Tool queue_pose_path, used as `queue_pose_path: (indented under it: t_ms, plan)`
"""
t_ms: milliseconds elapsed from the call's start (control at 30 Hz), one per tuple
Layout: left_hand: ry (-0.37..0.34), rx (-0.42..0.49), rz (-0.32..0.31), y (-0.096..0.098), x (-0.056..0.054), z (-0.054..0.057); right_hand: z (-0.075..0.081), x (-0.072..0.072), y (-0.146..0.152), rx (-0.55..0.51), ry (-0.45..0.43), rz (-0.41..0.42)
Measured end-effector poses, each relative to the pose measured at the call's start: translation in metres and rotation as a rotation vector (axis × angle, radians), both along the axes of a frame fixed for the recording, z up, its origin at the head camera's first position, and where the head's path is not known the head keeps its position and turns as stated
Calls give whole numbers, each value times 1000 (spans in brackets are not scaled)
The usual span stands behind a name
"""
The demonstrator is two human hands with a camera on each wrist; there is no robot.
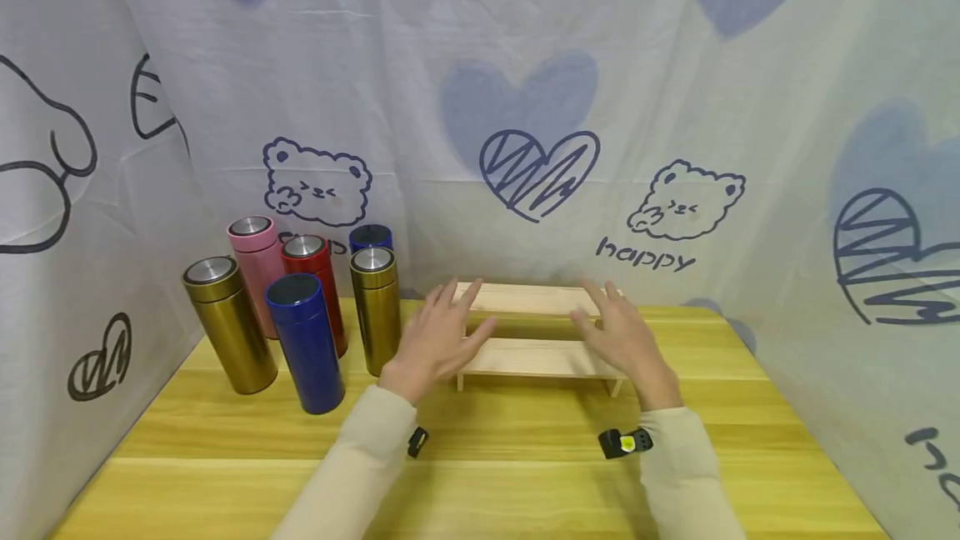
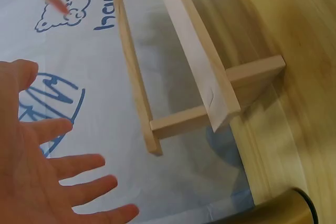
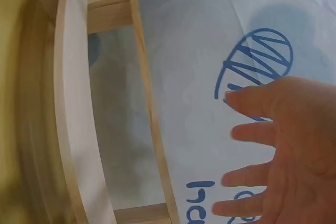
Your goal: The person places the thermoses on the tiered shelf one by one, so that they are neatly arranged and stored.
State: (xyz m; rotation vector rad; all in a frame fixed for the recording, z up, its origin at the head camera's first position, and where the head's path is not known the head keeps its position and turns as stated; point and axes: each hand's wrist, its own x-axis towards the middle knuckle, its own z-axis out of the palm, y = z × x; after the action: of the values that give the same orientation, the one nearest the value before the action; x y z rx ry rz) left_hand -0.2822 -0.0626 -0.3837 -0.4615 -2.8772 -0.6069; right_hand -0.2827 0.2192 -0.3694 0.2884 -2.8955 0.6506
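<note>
A two-tier wooden rack [image 1: 543, 357] stands on the table near the back cloth. My left hand [image 1: 438, 336] hovers by its left end, fingers spread, and in the left wrist view that hand [image 2: 58, 166] is apart from the wood. Over the right end is my right hand [image 1: 618, 336], its fingers also spread; the right wrist view shows this hand [image 3: 294, 150] holding nothing. Closest to the left hand is a gold thermos bottle [image 1: 377, 315] with a steel lid, standing upright.
Left on the table [image 1: 525, 490] stand more thermos bottles: a blue one [image 1: 306, 348], a gold one [image 1: 232, 332], a red one [image 1: 318, 290], a pink one [image 1: 258, 273] and a partly hidden blue one [image 1: 371, 237]. Printed cloth [image 1: 420, 107] hangs behind and at both sides.
</note>
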Motion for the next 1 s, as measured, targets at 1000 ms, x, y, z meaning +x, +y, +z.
queue_pose_path:
  t_ms: [1000]
  plan:
    - [39,235,-210,-104,46,-31,-59,6,84,-430,-226,-145]
